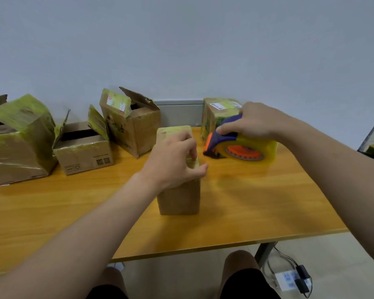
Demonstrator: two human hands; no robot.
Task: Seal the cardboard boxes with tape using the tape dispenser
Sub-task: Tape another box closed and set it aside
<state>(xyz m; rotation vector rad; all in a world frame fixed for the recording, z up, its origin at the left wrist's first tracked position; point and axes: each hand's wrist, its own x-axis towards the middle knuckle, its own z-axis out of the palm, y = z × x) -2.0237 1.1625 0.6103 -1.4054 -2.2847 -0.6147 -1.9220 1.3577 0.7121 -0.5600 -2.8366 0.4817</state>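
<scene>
A small upright cardboard box (pixel 178 199) stands in the middle of the wooden table (pixel 73 208), with yellowish tape across its top. My left hand (pixel 173 160) lies on the box's top, fingers curled over its right edge. To the right, my right hand (pixel 253 123) grips the purple handle of the tape dispenser (pixel 240 147). The dispenser has an orange hub and a thick yellow tape roll, and it rests on the table with its cutter end pointing toward the box.
Three opened, tape-covered boxes (pixel 20 143) (pixel 84 149) (pixel 130 124) stand along the back left by the wall. A taped box (pixel 214 113) sits behind the dispenser. The table's front edge runs above my knees. A power strip (pixel 289 279) with cables lies on the floor at the right.
</scene>
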